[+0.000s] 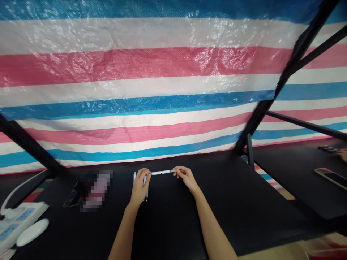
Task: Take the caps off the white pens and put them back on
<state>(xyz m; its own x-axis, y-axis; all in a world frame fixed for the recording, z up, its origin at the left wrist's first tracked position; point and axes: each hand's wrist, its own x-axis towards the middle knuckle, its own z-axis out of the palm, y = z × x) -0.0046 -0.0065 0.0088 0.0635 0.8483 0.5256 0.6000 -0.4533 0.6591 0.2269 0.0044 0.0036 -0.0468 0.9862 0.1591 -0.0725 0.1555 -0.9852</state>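
A slim white pen [162, 172] with dark bands spans the gap between my two hands, lying nearly level above the black table. My left hand [141, 184] pinches its left end, fingers closed. At the other end, the thumb and fingertips of my right hand [185, 177] are closed on the pen's greyish tip. Beneath and beside my left hand lie more white pens [146, 195], mostly covered by that hand, so I cannot make out how many there are.
On the black table [168, 227], a phone-like dark object [73, 195] lies left, beside a blurred patch. Nearer left are a white power strip [20, 220] and a white oval object [33, 232]. Black frame bars and a striped sheet [141, 133] stand behind. Another person's hand [343, 155] shows far right.
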